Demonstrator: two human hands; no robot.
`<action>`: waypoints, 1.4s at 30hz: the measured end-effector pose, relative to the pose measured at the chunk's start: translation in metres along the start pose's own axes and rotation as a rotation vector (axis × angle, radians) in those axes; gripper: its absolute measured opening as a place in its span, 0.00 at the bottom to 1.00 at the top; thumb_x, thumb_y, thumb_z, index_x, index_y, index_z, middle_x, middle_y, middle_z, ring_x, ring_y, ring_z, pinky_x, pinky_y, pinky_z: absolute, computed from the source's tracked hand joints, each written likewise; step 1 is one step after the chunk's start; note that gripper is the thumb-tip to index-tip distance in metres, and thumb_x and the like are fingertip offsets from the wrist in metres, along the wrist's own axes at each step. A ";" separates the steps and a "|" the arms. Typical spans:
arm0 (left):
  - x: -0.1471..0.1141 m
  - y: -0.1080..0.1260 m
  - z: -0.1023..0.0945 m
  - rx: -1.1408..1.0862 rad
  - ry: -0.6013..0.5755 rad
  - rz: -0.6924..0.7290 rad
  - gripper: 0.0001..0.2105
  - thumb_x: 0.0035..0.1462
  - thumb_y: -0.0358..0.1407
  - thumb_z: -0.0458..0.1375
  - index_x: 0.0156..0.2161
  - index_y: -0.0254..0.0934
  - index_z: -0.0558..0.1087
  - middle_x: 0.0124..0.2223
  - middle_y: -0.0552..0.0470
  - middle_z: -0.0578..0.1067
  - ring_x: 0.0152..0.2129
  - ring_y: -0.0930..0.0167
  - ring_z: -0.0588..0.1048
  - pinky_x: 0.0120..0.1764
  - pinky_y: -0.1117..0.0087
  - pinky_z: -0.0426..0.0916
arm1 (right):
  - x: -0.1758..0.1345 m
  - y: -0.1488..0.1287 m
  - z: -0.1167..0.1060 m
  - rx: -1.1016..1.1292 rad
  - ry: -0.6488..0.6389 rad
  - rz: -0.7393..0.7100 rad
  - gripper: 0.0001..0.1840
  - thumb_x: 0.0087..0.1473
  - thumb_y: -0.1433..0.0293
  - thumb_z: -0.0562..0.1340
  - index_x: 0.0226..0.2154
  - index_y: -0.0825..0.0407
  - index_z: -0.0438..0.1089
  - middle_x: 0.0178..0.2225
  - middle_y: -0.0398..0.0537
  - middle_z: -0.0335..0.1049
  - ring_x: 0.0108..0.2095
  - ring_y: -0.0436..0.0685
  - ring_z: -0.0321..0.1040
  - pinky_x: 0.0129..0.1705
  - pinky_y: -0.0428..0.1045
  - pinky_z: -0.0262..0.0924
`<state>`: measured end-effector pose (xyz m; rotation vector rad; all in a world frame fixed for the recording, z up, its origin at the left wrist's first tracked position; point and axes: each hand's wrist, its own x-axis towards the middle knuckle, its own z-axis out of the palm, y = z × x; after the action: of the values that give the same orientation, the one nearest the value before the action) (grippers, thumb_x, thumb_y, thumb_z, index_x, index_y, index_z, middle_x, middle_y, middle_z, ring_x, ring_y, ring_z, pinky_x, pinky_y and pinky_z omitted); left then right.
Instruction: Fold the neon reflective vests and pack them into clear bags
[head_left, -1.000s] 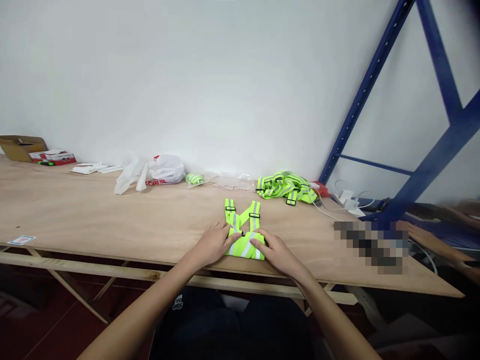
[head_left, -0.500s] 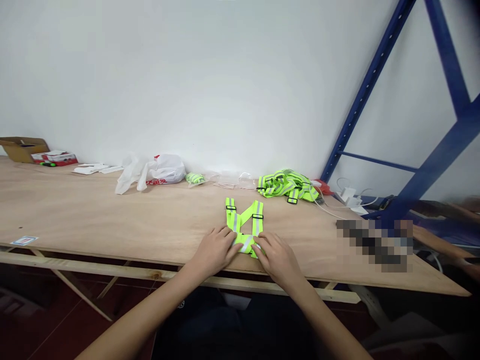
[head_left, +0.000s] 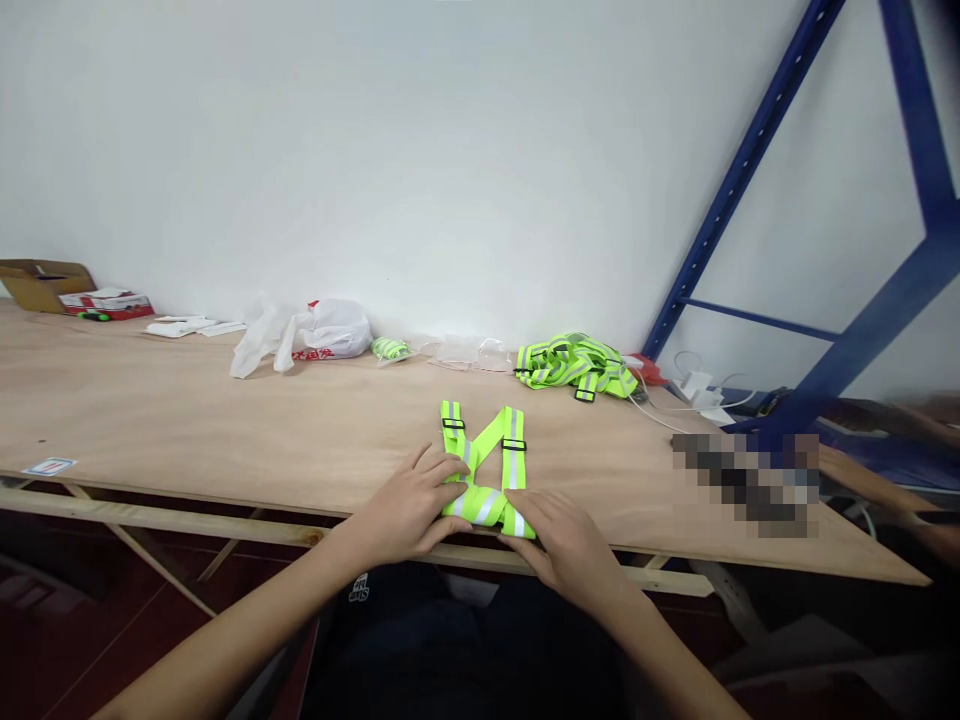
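Observation:
A neon-yellow reflective vest (head_left: 484, 505) made of elastic straps with silver stripes lies at the table's front edge. Its near part is folded into a compact bundle, while two straps with black buckles stretch away from me on the wood. My left hand (head_left: 416, 505) grips the bundle's left end between thumb and fingers. At the right end, my right hand (head_left: 559, 530) has its fingers on top and its thumb along the near side. The underside of the bundle is hidden.
Along the wall lie a heap of similar reflective straps (head_left: 574, 365), clear plastic bags (head_left: 469, 353), a bagged strap roll (head_left: 390, 349), a white plastic bag (head_left: 337, 328) and a cardboard box (head_left: 45, 286). A blue metal rack (head_left: 739, 190) stands right. Another person's arm (head_left: 862, 475) shows there.
The folded bundle has come slightly nearer to me, and its straps have shifted a little. Both hands have moved with it toward the table edge.

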<state>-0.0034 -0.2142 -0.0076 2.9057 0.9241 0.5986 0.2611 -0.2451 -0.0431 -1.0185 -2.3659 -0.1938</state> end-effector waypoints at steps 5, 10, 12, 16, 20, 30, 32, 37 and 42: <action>0.024 -0.013 -0.009 -0.082 0.035 -0.008 0.14 0.69 0.43 0.51 0.45 0.39 0.77 0.52 0.44 0.73 0.53 0.59 0.67 0.62 0.53 0.57 | 0.027 0.015 -0.008 0.164 -0.054 0.120 0.13 0.65 0.64 0.58 0.46 0.51 0.73 0.41 0.54 0.78 0.41 0.61 0.72 0.43 0.54 0.67; 0.055 -0.044 0.004 -0.214 -0.017 -0.088 0.22 0.71 0.44 0.43 0.38 0.36 0.75 0.43 0.44 0.74 0.42 0.63 0.71 0.50 0.61 0.66 | 0.058 0.042 -0.004 0.389 -0.173 0.319 0.19 0.66 0.58 0.54 0.33 0.53 0.73 0.35 0.48 0.77 0.36 0.59 0.71 0.38 0.51 0.64; 0.065 -0.056 0.011 -0.209 -0.059 -0.117 0.23 0.71 0.46 0.42 0.34 0.36 0.72 0.38 0.46 0.74 0.38 0.63 0.72 0.47 0.62 0.67 | 0.066 0.051 -0.001 0.437 -0.241 0.380 0.21 0.65 0.57 0.54 0.32 0.53 0.73 0.33 0.47 0.77 0.34 0.58 0.71 0.37 0.50 0.63; 0.076 -0.066 0.022 -0.157 -0.064 -0.229 0.17 0.69 0.46 0.46 0.40 0.37 0.70 0.39 0.47 0.75 0.36 0.63 0.73 0.41 0.64 0.67 | 0.069 0.059 0.005 0.297 -0.254 0.427 0.18 0.64 0.56 0.56 0.36 0.52 0.74 0.37 0.50 0.76 0.37 0.59 0.71 0.40 0.51 0.63; 0.073 -0.058 0.027 -0.033 -0.023 -0.300 0.15 0.68 0.46 0.48 0.46 0.36 0.70 0.44 0.43 0.76 0.40 0.59 0.75 0.42 0.61 0.67 | 0.061 0.054 0.015 0.011 -0.090 0.430 0.17 0.62 0.56 0.59 0.42 0.52 0.72 0.44 0.55 0.73 0.46 0.63 0.70 0.46 0.54 0.64; 0.048 -0.032 0.024 -0.185 -0.054 -0.284 0.21 0.69 0.48 0.46 0.57 0.35 0.65 0.52 0.39 0.76 0.47 0.56 0.76 0.49 0.58 0.68 | 0.049 0.043 0.010 0.197 -0.184 0.364 0.24 0.67 0.59 0.52 0.59 0.52 0.64 0.58 0.59 0.69 0.57 0.64 0.68 0.57 0.59 0.62; 0.040 -0.024 0.021 -0.248 -0.038 -0.250 0.22 0.68 0.47 0.47 0.60 0.36 0.62 0.57 0.39 0.72 0.49 0.57 0.75 0.50 0.57 0.68 | 0.042 0.035 0.006 0.203 -0.184 0.335 0.24 0.68 0.60 0.50 0.61 0.51 0.62 0.61 0.58 0.66 0.59 0.63 0.65 0.59 0.59 0.61; 0.023 -0.004 0.013 -0.289 0.006 -0.151 0.16 0.69 0.44 0.48 0.56 0.38 0.63 0.58 0.41 0.68 0.49 0.60 0.73 0.51 0.60 0.68 | 0.021 0.017 0.001 0.173 -0.153 0.299 0.23 0.69 0.61 0.50 0.62 0.48 0.61 0.63 0.57 0.59 0.59 0.61 0.65 0.58 0.57 0.64; 0.015 -0.005 0.006 -0.261 -0.060 -0.116 0.23 0.65 0.50 0.55 0.60 0.39 0.64 0.55 0.42 0.71 0.50 0.58 0.72 0.51 0.60 0.68 | 0.013 0.015 -0.006 0.162 -0.264 0.269 0.34 0.58 0.56 0.65 0.64 0.47 0.59 0.62 0.57 0.62 0.60 0.66 0.62 0.59 0.61 0.61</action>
<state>0.0073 -0.2015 -0.0086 2.6056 0.9222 0.5729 0.2672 -0.2280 -0.0318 -1.3339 -2.3923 0.2435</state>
